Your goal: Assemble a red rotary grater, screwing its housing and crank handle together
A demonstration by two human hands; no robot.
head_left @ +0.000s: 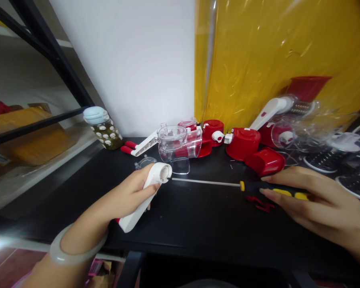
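My left hand (138,190) is wrapped round a white plastic crank handle (138,214), tilted so its round socket end faces up and right; a bit of red shows at its lower end. My right hand (315,204) grips a screwdriver (210,182) by its black and yellow handle. The long thin shaft lies nearly level, and its dark tip meets the edge of the crank's socket end; whether it sits inside cannot be made out. Below the screwdriver handle, small red plastic parts (259,204) lie on the black table (198,232).
Behind my hands stand a clear plastic housing (180,140), white handles with red grips (141,147) and red grater bases (243,143). Drum blades (324,160) lie at the right. A bottle with a pale blue lid (103,128) stands back left, beside a shelf with a cardboard box (36,138).
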